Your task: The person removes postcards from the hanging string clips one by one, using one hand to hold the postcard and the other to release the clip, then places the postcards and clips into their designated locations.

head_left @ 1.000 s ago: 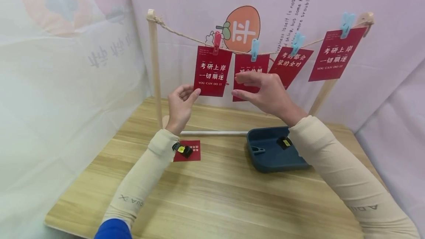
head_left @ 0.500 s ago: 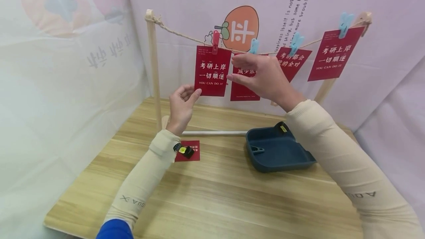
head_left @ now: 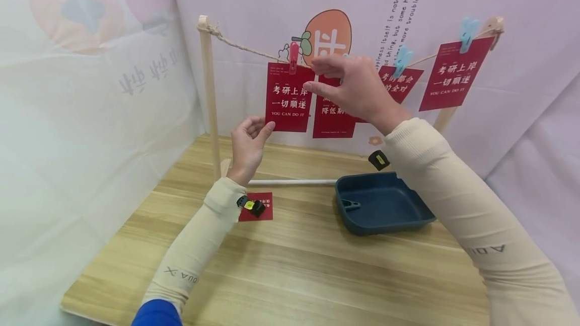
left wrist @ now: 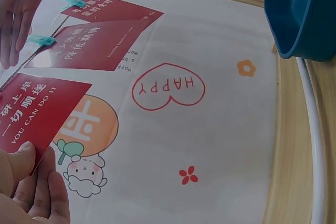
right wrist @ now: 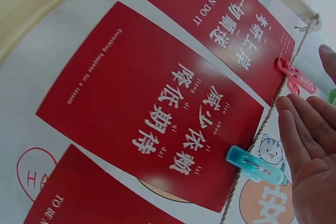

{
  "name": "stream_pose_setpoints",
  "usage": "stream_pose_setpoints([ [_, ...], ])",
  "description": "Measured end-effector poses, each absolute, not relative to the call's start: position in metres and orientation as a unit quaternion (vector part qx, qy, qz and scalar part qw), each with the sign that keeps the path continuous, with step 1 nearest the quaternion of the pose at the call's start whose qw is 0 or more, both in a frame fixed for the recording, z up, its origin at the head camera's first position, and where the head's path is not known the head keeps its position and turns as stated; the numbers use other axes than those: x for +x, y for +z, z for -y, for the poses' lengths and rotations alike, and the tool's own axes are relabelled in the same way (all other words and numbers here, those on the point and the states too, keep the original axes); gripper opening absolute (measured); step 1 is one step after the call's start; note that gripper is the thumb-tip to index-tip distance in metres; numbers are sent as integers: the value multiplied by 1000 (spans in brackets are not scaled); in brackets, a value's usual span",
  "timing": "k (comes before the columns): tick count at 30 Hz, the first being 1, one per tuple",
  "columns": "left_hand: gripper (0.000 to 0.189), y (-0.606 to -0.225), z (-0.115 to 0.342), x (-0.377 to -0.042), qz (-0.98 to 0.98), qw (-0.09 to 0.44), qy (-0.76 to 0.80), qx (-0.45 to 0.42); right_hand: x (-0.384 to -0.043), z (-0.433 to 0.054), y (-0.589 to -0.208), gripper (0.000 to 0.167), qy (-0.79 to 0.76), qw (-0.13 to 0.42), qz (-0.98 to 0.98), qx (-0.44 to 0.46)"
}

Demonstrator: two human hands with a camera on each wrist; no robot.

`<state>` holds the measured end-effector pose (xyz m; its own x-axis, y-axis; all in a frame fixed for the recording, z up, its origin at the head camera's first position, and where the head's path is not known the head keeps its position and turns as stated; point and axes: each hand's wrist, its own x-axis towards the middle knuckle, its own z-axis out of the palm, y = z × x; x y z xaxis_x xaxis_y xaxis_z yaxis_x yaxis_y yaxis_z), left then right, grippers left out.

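A red card (head_left: 287,102) with white lettering hangs at the rope's left side from a pink clothespin (head_left: 293,58). My left hand (head_left: 246,147) pinches this card's lower left corner between thumb and fingers. My right hand (head_left: 360,89) is raised just right of the pink clothespin, fingers extended and thumb apart, holding nothing. Behind it hangs a second red card (head_left: 333,122), partly hidden by the hand in the head view. In the right wrist view, a light-blue clothespin (right wrist: 255,164) clips that card to the rope (right wrist: 265,119), beside the right hand (right wrist: 315,156).
Two more red cards, one tilted (head_left: 399,84) and one at far right (head_left: 455,79), hang from light-blue clothespins. Wooden posts (head_left: 210,99) support the rope. On the wooden table (head_left: 290,265) are a dark blue tray (head_left: 380,213), a white rod (head_left: 290,182) and another red card (head_left: 269,212).
My right hand has risen and shifted slightly left, from in front of the second card to beside the pink clothespin. The left hand stays at the card's corner.
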<state>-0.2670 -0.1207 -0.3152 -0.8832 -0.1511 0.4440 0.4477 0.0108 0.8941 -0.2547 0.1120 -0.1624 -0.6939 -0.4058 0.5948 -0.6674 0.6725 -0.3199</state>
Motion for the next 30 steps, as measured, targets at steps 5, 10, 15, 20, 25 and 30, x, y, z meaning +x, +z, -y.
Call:
stream_pose_setpoints([
  [5, 30, -315, 121, -268, 677, 217, -693, -116, -258, -107, -154, 49, 264, 248, 881, 303],
  [10, 29, -315, 121, -268, 675, 217, -694, -123, -261, -103, -148, 48, 275, 244, 881, 296],
  [15, 29, -316, 121, -269, 675, 217, -694, -125, -265, -100, -142, 49, 285, 234, 886, 281],
  [20, 28, -315, 121, -269, 674, 217, -695, -124, -269, -97, -137, 49, 284, 227, 893, 266],
  [25, 27, -315, 121, -269, 673, 220, -695, -124, -274, -93, -132, 50, 282, 216, 898, 258],
  [30, 26, -315, 121, -269, 672, 219, -697, -122, -280, -87, -130, 52, 290, 199, 904, 245],
])
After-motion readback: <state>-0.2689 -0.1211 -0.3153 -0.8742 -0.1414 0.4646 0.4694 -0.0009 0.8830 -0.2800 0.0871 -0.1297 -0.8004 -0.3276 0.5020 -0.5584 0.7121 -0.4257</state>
